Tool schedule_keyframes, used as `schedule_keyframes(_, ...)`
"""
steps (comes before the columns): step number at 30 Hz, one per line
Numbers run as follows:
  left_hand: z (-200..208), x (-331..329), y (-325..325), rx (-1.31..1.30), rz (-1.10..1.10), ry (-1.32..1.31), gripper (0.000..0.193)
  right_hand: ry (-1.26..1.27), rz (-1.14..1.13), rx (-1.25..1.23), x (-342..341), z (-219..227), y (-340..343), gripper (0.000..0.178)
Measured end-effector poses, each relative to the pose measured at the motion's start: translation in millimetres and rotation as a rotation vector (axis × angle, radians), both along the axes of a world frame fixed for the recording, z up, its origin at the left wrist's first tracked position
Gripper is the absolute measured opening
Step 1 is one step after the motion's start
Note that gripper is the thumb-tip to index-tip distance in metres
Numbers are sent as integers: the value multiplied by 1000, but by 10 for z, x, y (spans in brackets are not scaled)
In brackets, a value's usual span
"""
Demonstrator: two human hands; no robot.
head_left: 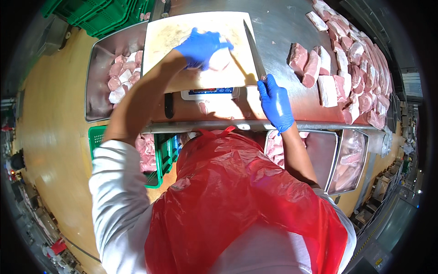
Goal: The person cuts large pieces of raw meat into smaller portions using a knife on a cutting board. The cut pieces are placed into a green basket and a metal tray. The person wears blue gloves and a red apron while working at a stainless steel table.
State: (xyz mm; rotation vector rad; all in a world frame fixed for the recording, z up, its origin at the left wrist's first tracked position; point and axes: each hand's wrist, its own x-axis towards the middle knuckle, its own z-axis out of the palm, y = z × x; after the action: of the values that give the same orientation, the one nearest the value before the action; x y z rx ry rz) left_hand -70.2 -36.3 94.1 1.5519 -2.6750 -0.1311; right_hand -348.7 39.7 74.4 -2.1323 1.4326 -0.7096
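Observation:
My left hand (200, 49), in a blue glove, is curled over a pale piece of meat (220, 60) on the white cutting board (159, 39). Glove and arm cover part of the meat, and its underside is hidden. At the board's right edge, my gloved right hand (276, 102) is closed around the handle of a long knife (254, 45). Its blade points away from me along that edge, apart from the meat. A scale (210, 93) with a blue panel shows under the board's near side.
Many cut pork pieces (356, 64) cover the steel table's right side. A steel tub (98, 77) of meat chunks stands left of the board. Green crates (107, 18) are stacked at far left. Below the table edge are a green crate (157, 169) and steel tubs (319, 150). A black handle (169, 106) lies near the scale.

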Motion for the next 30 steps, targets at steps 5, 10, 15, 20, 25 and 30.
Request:
schedule_keyframes(5, -284, 633, 334, -146, -277, 209, 36, 55, -23, 53, -270, -124, 78, 16)
schedule_keyframes(10, -672, 970, 1066, -304, 350, 897, 21, 178, -30, 76, -430, -299, 130, 17)
schedule_keyframes(15, -599, 3, 1205, -493, 531, 821, 23, 193, 241, -110, 170, -191, -17, 16)
schedule_keyframes(20, -848, -109, 1068, -702, 539, 742, 14, 284, 379, -108, 1007, -16, -300, 20)
schedule_keyframes(25, -943, -83, 1128, -715, 613, 816, 8, 451, 506, -132, 957, -122, -347, 17)
schedule_keyframes(30, -1014, 55, 1346, -625, 808, 849, 5, 916, 612, -92, -200, 111, -606, 22)
